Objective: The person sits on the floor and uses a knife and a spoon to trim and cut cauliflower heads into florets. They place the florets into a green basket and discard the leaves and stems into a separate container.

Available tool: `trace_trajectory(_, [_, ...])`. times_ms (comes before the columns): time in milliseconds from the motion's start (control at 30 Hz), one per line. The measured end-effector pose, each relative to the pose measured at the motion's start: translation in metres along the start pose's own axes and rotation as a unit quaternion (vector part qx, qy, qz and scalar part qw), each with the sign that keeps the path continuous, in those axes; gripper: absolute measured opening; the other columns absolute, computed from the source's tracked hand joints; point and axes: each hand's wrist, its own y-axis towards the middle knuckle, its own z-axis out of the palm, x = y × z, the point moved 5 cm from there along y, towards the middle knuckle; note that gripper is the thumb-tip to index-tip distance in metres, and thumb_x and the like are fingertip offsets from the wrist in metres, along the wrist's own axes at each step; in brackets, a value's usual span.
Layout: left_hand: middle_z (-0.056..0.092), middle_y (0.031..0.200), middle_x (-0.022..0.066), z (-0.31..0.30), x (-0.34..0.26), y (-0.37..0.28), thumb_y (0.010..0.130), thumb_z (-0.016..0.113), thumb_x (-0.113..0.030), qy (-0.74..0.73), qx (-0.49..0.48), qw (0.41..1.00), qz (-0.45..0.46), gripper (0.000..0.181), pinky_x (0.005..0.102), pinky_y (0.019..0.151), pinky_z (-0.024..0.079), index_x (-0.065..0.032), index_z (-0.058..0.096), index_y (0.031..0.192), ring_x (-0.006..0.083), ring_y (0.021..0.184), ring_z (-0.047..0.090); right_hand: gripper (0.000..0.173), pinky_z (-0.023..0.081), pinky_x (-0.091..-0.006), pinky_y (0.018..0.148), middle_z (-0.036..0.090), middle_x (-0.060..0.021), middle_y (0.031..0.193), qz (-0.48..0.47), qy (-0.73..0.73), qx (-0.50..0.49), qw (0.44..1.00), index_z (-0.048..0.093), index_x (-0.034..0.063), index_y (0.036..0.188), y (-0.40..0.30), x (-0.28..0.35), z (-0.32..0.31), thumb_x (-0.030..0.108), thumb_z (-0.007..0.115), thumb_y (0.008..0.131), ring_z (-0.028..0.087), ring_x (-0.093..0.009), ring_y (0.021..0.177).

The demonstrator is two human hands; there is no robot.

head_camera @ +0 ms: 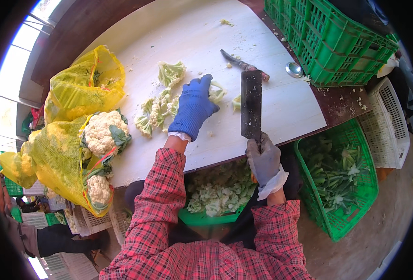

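Note:
A grey-gloved hand, my right hand (262,157), grips the handle of a dark-bladed cleaver (251,105), whose blade points away from me over the white board (206,150). My left hand (195,103), in a blue knit glove, grips a pale cauliflower piece (217,91) between fingers and thumb; its palm side is hidden. Cut cauliflower florets (155,112) lie left of that hand, and a larger cauliflower chunk (171,73) sits just beyond it. A small cauliflower piece (237,102) is beside the blade. Past the cleaver's tip rests a knife with a worn handle (245,64).
Yellow mesh bags (59,150) of cauliflower heads (105,134) crowd the left. A green crate (332,45) and a round metal object (294,69) stand at right. Below the board's edge are a crate of florets (210,218) and a crate of leaves (353,182). A person (27,234) stands left.

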Motion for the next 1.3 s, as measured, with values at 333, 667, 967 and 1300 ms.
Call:
trace_trajectory(333, [0.059,0.114,0.0159,0.048,0.049,-0.026,0.096,0.056,-0.025,-0.47,-0.219,0.855,-0.022,0.037,0.0341,0.096,0.043,0.0026,0.054,0.119,0.0229,0.105,0.056,0.026,0.049,-0.036,0.059,0.063,-0.0166,0.068,-0.042,-0.094,0.037,0.994,0.061,-0.0006,0.113,-0.006,-0.006,0.041,0.015,0.056,0.092,0.064,-0.026,0.061])
trace_trajectory(667, [0.058,0.108,0.0108,0.061,0.042,-0.03,0.091,0.061,-0.01,-0.468,-0.29,0.834,0.032,0.025,0.0305,0.094,0.044,0.0016,0.055,0.112,0.0178,0.102,0.056,0.023,0.048,-0.0393,0.06,0.061,-0.0193,0.066,-0.066,-0.249,0.074,0.964,0.062,-0.0015,0.104,0.002,0.005,0.043,0.016,0.055,0.091,0.062,-0.032,0.061])
trace_trajectory(967, [0.062,0.097,0.0077,0.053,0.062,-0.024,0.096,0.055,-0.015,-0.455,-0.241,0.857,0.014,0.019,0.0284,0.084,0.047,0.0002,0.059,0.106,0.0129,0.09,0.057,0.028,0.052,-0.0444,0.071,0.065,-0.024,0.08,-0.356,-0.415,0.13,0.827,0.06,-0.0054,0.09,0.037,-0.012,0.069,0.019,0.047,0.09,0.064,-0.038,0.076])
trace_trajectory(1300, [0.065,0.107,0.0149,0.036,0.06,-0.05,0.088,0.064,-0.028,-0.321,-0.182,0.928,0.062,0.036,0.0377,0.093,0.045,-0.0034,0.06,0.113,0.0281,0.102,0.06,0.028,0.054,-0.0419,0.07,0.067,-0.0229,0.08,-0.148,-0.428,0.178,0.874,0.065,-0.0012,0.095,0.07,0.019,0.084,0.021,0.05,0.089,0.067,-0.037,0.076])
